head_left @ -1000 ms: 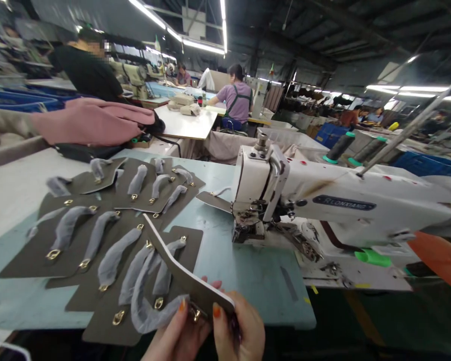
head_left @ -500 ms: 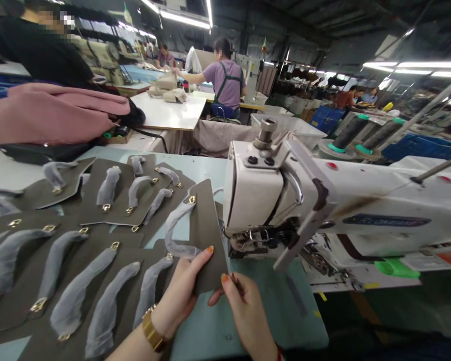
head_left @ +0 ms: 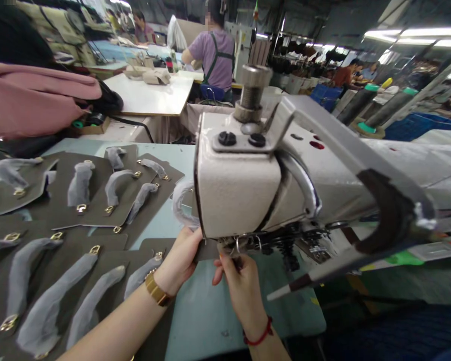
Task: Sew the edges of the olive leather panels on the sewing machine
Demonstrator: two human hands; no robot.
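Because the panel (head_left: 206,249) has to lie level under the sewing head (head_left: 240,185) while its loop stands up from it, the two hands seem to share the work, holding it from either side. Take the hands as the centre of a dial, with twelve o'clock straight ahead: the head rises at one o'clock and hides much of the panel, whose near edge alone shows beneath it. The left hand (head_left: 184,253) has a closed grip on the panel's left part, thumb above and fingers curled below, probably to steer it. The right hand (head_left: 240,281) is at the near edge, just below the needle area, its fingers drawn together; whether they pinch the panel or some small dark thing, I cannot tell. At eleven o'clock the wrapped loop (head_left: 177,201) sticks out left of the head, likely so that it stays clear of the stitching parts.

From nine to eleven o'clock, similar panels (head_left: 97,180) overlap on the surface (head_left: 195,311), loops upward, perhaps to spare the wrapping and the gold-coloured fittings (head_left: 81,209) while leaving each within reach. A metal lever (head_left: 328,268) ends near four o'clock, apart from the right hand.
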